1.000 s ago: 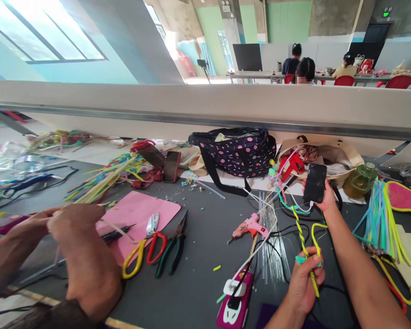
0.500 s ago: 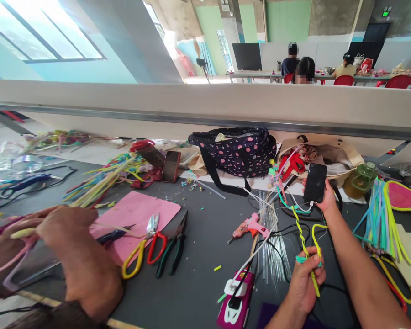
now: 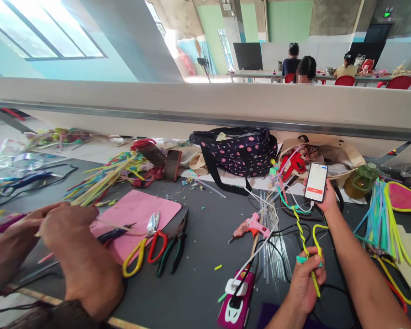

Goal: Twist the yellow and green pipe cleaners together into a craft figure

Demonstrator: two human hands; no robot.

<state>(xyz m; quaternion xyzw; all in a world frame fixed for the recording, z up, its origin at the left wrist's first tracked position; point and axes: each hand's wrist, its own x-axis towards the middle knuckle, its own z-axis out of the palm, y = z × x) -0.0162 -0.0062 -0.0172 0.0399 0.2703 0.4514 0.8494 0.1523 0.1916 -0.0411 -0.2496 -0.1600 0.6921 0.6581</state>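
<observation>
— So, how do the arms lie over the dark table (image 3: 198, 283)?

— Both come in from the lower right. The right forearm stretches far forward, and the right hand (image 3: 324, 201) is raised near the front of the spotted bag (image 3: 238, 151). It is wrapped round the lower edge of a phone (image 3: 316, 182), which stands upright with its screen turned back toward the wearer.

— And the other?

— The left hand (image 3: 304, 283) sits much closer in, back of the hand up. Its fingers are curled tight round the lower end of a twisted yellow stem (image 3: 303, 242), which rises from the fist toward the phone, just right of the pink glue gun (image 3: 251, 225).

— Whose hands are those on the far left?

— A co-worker's hands (image 3: 82, 260), bunched together beside the pink mat (image 3: 137, 214) and pinching a thin pale strand. Scissors (image 3: 137, 256) lie just beyond them.

— Anything changed from half a second ago?

— The phone's screen was black then and is now lit white. Both of the wearer's grips are as they were. The pink loop in the co-worker's fingers is gone from view.
</observation>
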